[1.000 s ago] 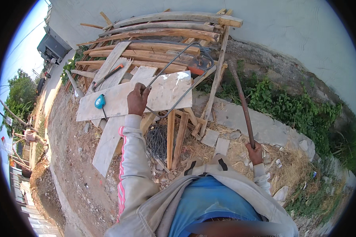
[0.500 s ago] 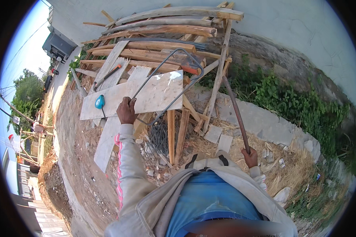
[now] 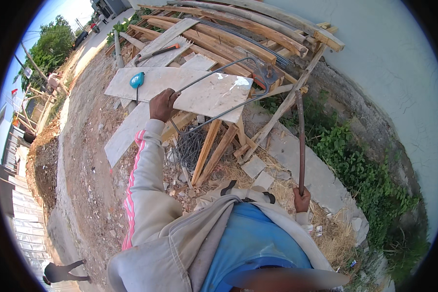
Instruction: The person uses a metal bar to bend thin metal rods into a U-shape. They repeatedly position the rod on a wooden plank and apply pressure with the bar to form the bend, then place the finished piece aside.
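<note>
My left hand (image 3: 164,103) is closed around a corner end of a grey steel bar bent into a long rectangular loop (image 3: 214,71). The loop lies over a pale, stained board (image 3: 194,92), its far end by a reddish metal block (image 3: 266,78) on the timber bench. Low on the right, my right hand (image 3: 302,199) is wrapped round the near end of a rusty brown pipe (image 3: 301,146). The pipe runs up to the bench's right end; how it ends there is unclear. A teal tape measure (image 3: 136,80) sits on the board left of my left hand.
A hammer with an orange handle (image 3: 156,54) lies on planks behind the tape. Long timbers (image 3: 238,29) and steel bars are stacked toward the wall (image 3: 374,58). Tangled wire (image 3: 194,151) lies below the bench. Green plants (image 3: 360,160) grow at right. A dark-clothed person (image 3: 65,272) is far left.
My view has turned, so the bench and tools appear rotated clockwise and higher. Both hands keep their holds on the steel loop and pipe. A person now shows at lower left.
</note>
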`<state>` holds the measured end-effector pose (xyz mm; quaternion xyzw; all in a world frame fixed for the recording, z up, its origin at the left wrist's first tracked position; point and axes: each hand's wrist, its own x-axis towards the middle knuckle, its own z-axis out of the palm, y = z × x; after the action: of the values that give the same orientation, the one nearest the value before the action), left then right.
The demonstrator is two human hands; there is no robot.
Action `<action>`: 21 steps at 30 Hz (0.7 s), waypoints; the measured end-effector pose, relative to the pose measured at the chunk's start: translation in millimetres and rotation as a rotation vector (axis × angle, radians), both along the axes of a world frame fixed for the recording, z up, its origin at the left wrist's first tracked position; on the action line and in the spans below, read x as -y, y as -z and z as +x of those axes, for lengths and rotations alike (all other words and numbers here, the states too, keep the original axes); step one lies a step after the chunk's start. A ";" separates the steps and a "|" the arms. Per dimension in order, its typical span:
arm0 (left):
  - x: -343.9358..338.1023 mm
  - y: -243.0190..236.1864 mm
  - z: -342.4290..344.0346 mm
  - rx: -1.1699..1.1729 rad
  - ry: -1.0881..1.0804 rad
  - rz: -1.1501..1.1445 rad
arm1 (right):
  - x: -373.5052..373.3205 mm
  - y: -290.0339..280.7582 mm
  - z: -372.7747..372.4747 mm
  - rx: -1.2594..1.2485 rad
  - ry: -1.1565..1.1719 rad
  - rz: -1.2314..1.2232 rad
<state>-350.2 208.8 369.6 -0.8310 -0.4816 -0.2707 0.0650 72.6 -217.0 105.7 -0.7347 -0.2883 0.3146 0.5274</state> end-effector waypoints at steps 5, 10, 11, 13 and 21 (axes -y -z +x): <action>54.7 -0.2 -42.0 0.036 -0.040 0.090 | 2.5 27.7 -3.0 -0.089 -0.023 -0.016; 56.9 11.2 -63.2 -0.030 -0.181 0.076 | -2.8 38.1 2.6 -0.149 -0.069 -0.087; 50.4 10.7 -63.5 -0.059 -0.181 0.095 | -7.1 34.4 3.8 -0.160 -0.037 -0.152; 29.0 6.8 -59.2 -0.123 -0.187 0.101 | -19.7 22.3 4.3 -0.105 -0.093 0.031; -70.0 0.0 -10.3 -0.111 -0.100 0.114 | -70.0 -47.9 -5.8 -0.011 -0.048 0.211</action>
<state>-360.5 278.8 369.6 -0.8147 -0.5019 -0.2475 0.1524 66.9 -147.0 153.5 -0.6664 -0.3344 0.2990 0.5956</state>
